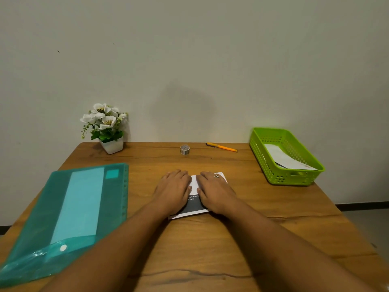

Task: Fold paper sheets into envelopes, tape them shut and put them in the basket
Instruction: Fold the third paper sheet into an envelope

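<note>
Folded white paper sheet with dark printed panel [194, 205] lies flat mid wooden table [200, 239], under both hands. Left hand [172, 189], right hand [214, 191] side by side, narrow gap between; fingers straight, palms pressing down, gripping nothing. Paper likely light, thin, limp; creases readily, may slide on smooth wood. Best hold: pinch free edge or corner. Small grey tape roll [185, 149] beyond; green perforated plastic basket [294, 178] well right.
</note>
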`<state>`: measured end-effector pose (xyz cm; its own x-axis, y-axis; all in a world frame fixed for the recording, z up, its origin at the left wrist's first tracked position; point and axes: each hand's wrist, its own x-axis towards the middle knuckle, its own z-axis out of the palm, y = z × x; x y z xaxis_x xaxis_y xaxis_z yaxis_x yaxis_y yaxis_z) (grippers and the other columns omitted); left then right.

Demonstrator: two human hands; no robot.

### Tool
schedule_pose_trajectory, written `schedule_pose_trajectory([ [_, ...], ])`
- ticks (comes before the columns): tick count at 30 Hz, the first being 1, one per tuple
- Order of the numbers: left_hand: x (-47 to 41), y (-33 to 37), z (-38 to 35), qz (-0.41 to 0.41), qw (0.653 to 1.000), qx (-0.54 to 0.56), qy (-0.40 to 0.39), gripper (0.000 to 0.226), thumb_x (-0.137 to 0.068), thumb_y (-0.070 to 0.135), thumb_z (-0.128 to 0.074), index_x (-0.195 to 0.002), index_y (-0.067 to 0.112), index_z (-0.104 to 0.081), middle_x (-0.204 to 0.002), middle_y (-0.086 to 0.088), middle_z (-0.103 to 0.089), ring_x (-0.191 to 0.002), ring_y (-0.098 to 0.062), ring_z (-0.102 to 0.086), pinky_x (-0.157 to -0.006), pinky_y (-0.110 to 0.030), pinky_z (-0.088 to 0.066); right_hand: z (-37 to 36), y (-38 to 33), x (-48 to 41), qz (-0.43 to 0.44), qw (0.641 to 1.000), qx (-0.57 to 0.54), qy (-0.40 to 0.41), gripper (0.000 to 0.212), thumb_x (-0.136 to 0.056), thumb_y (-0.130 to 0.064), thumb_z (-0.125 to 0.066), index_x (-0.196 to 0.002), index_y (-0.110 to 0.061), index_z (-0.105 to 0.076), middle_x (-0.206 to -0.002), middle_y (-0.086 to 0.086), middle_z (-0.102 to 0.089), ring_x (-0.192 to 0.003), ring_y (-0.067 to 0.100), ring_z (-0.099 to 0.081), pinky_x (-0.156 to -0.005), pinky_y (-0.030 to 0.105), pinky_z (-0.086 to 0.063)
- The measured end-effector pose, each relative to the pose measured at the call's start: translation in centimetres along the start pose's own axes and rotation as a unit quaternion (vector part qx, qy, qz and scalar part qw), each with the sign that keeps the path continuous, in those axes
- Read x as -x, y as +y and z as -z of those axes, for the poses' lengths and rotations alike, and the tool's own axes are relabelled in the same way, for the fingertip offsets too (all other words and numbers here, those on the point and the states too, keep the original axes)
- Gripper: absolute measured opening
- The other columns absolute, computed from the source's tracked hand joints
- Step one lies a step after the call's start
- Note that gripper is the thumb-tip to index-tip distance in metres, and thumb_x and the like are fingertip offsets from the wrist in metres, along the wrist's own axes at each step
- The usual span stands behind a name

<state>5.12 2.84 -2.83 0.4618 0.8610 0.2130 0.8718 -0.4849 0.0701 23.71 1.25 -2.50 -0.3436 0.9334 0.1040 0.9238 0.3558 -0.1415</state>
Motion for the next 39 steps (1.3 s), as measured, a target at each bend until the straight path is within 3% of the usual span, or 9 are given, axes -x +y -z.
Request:
schedule_pose_trajectory([
  [5, 0.2, 0.4, -1.3, 0.02, 0.997, 0.03, -0.075, 0.055, -0.111, 0.036, -0.025, -0.162, 0.017, -0.021, -0.17, -0.003, -0.018, -0.157, -0.021, -0.011, -0.127, -0.043, -0.009, -1.3, -1.1, -0.2, 0.007, 0.999, -0.05, 0.015, 0.048, -0.108, -0.022, -0.039, -0.154, -0.008, -0.041, -0.161, 0.012, -0.039, -0.149, 0.026, -0.033, -0.125, 0.038, -0.023],
  [12, 0.2, -1.1, -1.9, 0.03, 0.993, -0.018, -0.114, 0.068, -0.107, 0.054, -0.011, -0.164, 0.017, -0.002, -0.172, -0.001, 0.001, -0.158, -0.018, 0.003, -0.128, -0.044, 0.0, -2.2, 0.1, 0.3, -0.033, 0.999, -0.014, -0.023, 0.064, -0.11, -0.047, -0.024, -0.164, -0.013, -0.019, -0.173, 0.005, -0.017, -0.159, 0.023, -0.01, -0.129, 0.043, -0.008],
  [17, 0.1, -3.1, -1.6, 0.047, 0.988, -0.035, -0.14, 0.075, -0.104, 0.061, -0.009, -0.164, 0.018, 0.004, -0.172, -0.001, 0.007, -0.158, -0.02, 0.006, -0.128, -0.046, 0.0, -2.4, 2.4, 0.7, -0.092, 0.994, -0.005, -0.053, 0.083, -0.103, -0.069, -0.017, -0.166, -0.017, -0.007, -0.174, 0.002, -0.005, -0.16, 0.023, 0.0, -0.129, 0.047, -0.002],
  [25, 0.5, -4.5, -1.0, 0.063, 0.983, -0.046, -0.163, 0.078, -0.102, 0.065, -0.007, -0.163, 0.018, 0.007, -0.171, -0.003, 0.01, -0.158, -0.022, 0.009, -0.127, -0.048, 0.001, -2.1, 4.4, 1.2, -0.143, 0.988, -0.001, -0.063, 0.098, -0.094, -0.082, -0.008, -0.166, -0.015, -0.002, -0.175, 0.004, 0.001, -0.16, 0.024, 0.003, -0.128, 0.051, 0.0],
  [29, 0.0, -4.4, -0.1, 0.068, 0.979, -0.037, -0.186, 0.085, -0.1, 0.071, -0.016, -0.164, 0.017, 0.002, -0.172, -0.005, 0.005, -0.158, -0.026, 0.005, -0.126, -0.052, -0.002, -0.5, 4.2, 0.3, -0.145, 0.984, 0.004, -0.104, 0.099, -0.094, -0.082, -0.02, -0.166, -0.015, -0.008, -0.174, 0.005, -0.005, -0.16, 0.027, -0.005, -0.127, 0.052, -0.009],
  [32, -1.0, -4.2, 1.4, 0.056, 0.979, -0.029, -0.195, 0.095, -0.091, 0.08, -0.035, -0.162, 0.019, -0.017, -0.169, -0.005, -0.013, -0.154, -0.029, -0.013, -0.123, -0.055, -0.017, 1.9, 4.3, -1.0, -0.14, 0.979, 0.007, -0.148, 0.095, -0.09, -0.08, -0.045, -0.161, -0.019, -0.027, -0.169, 0.006, -0.026, -0.153, 0.03, -0.028, -0.119, 0.049, -0.031],
  [35, -1.9, -3.9, 2.5, 0.049, 0.979, -0.007, -0.198, 0.089, -0.086, 0.077, -0.054, -0.155, 0.026, -0.033, -0.159, -0.003, -0.031, -0.144, -0.026, -0.03, -0.117, -0.051, -0.032, 3.9, 4.4, -2.2, -0.112, 0.977, 0.021, -0.18, 0.087, -0.084, -0.072, -0.064, -0.153, -0.024, -0.04, -0.157, 0.003, -0.045, -0.14, 0.029, -0.045, -0.106, 0.047, -0.046],
  [39, -2.9, -3.2, 3.0, 0.037, 0.979, 0.015, -0.202, 0.076, -0.087, 0.066, -0.064, -0.15, 0.031, -0.04, -0.149, -0.001, -0.039, -0.135, -0.023, -0.036, -0.109, -0.047, -0.037, 4.5, 4.0, -3.3, -0.064, 0.979, 0.018, -0.194, 0.08, -0.083, -0.062, -0.074, -0.15, -0.031, -0.044, -0.152, -0.002, -0.049, -0.135, 0.024, -0.048, -0.102, 0.046, -0.05],
])
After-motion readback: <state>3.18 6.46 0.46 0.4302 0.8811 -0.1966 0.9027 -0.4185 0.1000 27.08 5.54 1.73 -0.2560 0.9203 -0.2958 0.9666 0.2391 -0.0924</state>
